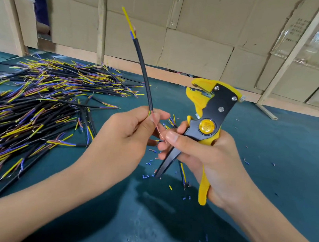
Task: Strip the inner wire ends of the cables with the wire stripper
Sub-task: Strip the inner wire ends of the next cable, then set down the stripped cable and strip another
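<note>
Cardboard walls back your green mat (267,148), where a large cable pile (42,100) lies left. Your left hand (127,131) pinches one black cable (145,72); your right hand (209,155) grips the wire stripper (211,109), thumb twisting bared copper. Its upper ends look unstripped.

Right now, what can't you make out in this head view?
- Lower end of the held cable: left hand covers it; only one bare copper strand shows.
- Wire stripper handles: partly wrapped by the right hand.
- Stripper blades: too small to tell whether anything is in them.
- Cable pile: cut off by the left edge.
- Insulation scraps: too small to count.
</note>
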Action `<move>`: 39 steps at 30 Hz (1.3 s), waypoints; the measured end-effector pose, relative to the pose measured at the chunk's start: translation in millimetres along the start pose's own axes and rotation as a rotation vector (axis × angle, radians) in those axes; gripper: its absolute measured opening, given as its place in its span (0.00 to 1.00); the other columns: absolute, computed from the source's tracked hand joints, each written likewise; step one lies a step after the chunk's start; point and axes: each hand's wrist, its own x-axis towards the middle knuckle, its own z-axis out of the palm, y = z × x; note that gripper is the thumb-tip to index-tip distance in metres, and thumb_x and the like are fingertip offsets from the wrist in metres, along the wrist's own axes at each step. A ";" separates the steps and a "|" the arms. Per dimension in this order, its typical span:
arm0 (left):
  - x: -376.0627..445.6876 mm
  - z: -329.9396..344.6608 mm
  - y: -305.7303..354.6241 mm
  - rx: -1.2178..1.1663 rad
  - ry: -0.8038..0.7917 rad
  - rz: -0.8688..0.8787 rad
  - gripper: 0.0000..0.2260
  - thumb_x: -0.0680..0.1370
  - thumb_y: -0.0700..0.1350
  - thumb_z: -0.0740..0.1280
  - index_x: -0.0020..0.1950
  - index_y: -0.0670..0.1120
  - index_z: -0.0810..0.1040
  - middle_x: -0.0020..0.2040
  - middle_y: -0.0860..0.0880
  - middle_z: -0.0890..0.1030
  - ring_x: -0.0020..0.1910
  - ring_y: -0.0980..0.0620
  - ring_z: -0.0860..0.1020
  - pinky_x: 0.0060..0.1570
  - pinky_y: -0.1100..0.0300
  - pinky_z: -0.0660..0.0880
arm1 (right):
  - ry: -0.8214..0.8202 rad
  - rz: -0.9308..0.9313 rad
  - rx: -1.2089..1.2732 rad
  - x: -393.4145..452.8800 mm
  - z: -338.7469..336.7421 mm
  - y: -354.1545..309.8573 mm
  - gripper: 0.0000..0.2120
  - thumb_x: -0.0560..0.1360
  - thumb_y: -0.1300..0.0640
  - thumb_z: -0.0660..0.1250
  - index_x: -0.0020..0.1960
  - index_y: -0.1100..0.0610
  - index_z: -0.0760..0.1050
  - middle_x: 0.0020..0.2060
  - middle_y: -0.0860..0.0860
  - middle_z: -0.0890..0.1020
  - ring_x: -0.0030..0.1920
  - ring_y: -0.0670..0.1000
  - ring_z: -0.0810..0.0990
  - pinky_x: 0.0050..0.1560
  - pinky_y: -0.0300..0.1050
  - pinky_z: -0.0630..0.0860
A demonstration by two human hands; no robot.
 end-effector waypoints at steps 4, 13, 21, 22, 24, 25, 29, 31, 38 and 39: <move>-2.2 2.0 -0.2 0.027 0.005 -0.002 0.12 0.84 0.44 0.59 0.56 0.49 0.82 0.41 0.56 0.84 0.42 0.57 0.84 0.49 0.63 0.81 | -0.035 0.040 -0.022 -0.4 -2.4 -2.0 0.07 0.68 0.67 0.76 0.41 0.58 0.81 0.37 0.62 0.82 0.39 0.63 0.85 0.44 0.55 0.82; 6.3 -4.1 1.7 -0.485 -0.093 -0.295 0.16 0.73 0.43 0.72 0.48 0.28 0.79 0.41 0.41 0.82 0.41 0.44 0.83 0.44 0.54 0.82 | 0.057 0.070 -0.023 2.2 -3.5 1.3 0.06 0.66 0.68 0.75 0.39 0.60 0.80 0.35 0.62 0.82 0.36 0.64 0.84 0.42 0.56 0.82; 4.4 -2.9 0.4 -0.512 -0.068 -0.320 0.15 0.77 0.44 0.67 0.46 0.29 0.76 0.46 0.31 0.83 0.42 0.36 0.85 0.46 0.51 0.83 | 0.100 0.077 0.016 3.6 -3.4 -1.4 0.10 0.65 0.71 0.74 0.40 0.64 0.74 0.32 0.58 0.78 0.35 0.61 0.85 0.38 0.53 0.82; 3.6 -3.1 0.2 -0.522 -0.065 -0.326 0.15 0.77 0.44 0.67 0.46 0.29 0.76 0.46 0.32 0.84 0.43 0.36 0.85 0.46 0.51 0.83 | 0.102 0.081 0.016 3.3 -3.0 -0.6 0.10 0.65 0.71 0.74 0.40 0.63 0.74 0.32 0.59 0.78 0.35 0.60 0.85 0.37 0.53 0.82; 1.1 -1.8 -0.4 -0.542 -0.065 -0.354 0.14 0.76 0.44 0.67 0.44 0.31 0.77 0.45 0.33 0.84 0.43 0.36 0.85 0.45 0.52 0.83 | 0.118 0.086 0.008 3.0 -2.9 1.3 0.10 0.65 0.71 0.75 0.38 0.62 0.75 0.33 0.60 0.76 0.34 0.60 0.85 0.36 0.52 0.82; 0.2 -0.6 -0.4 -0.555 -0.069 -0.375 0.13 0.77 0.44 0.67 0.44 0.32 0.77 0.45 0.33 0.84 0.43 0.36 0.85 0.44 0.52 0.83 | 0.126 0.086 0.001 3.0 -3.4 2.1 0.10 0.64 0.71 0.75 0.37 0.62 0.75 0.33 0.60 0.75 0.34 0.59 0.84 0.36 0.52 0.81; 8.9 -5.7 4.7 -0.709 0.014 -0.467 0.11 0.84 0.42 0.60 0.47 0.35 0.73 0.43 0.35 0.85 0.44 0.37 0.86 0.38 0.52 0.83 | 0.142 0.087 0.032 4.0 -8.2 0.7 0.10 0.64 0.71 0.74 0.38 0.60 0.77 0.32 0.60 0.74 0.32 0.61 0.81 0.42 0.57 0.83; 17.1 -15.7 7.2 -0.716 0.066 -0.439 0.11 0.85 0.44 0.59 0.48 0.37 0.71 0.45 0.34 0.85 0.45 0.37 0.86 0.37 0.49 0.83 | 0.140 0.088 0.039 5.6 -11.2 -1.0 0.09 0.65 0.71 0.74 0.39 0.60 0.78 0.32 0.60 0.76 0.33 0.63 0.82 0.47 0.61 0.83; 24.4 -19.7 -3.0 0.037 -0.086 -0.385 0.12 0.85 0.43 0.58 0.49 0.46 0.80 0.43 0.49 0.87 0.43 0.53 0.85 0.49 0.53 0.79 | 0.072 0.098 -0.278 2.5 -20.3 -8.7 0.10 0.68 0.66 0.80 0.41 0.62 0.79 0.32 0.58 0.82 0.35 0.62 0.83 0.47 0.59 0.84; 28.5 -21.0 -6.5 0.214 -0.136 -0.334 0.11 0.85 0.43 0.58 0.51 0.48 0.80 0.42 0.52 0.87 0.40 0.57 0.83 0.45 0.57 0.78 | 0.086 0.086 -0.352 1.9 -22.3 -10.4 0.10 0.69 0.66 0.80 0.41 0.64 0.78 0.32 0.59 0.82 0.35 0.61 0.84 0.46 0.57 0.84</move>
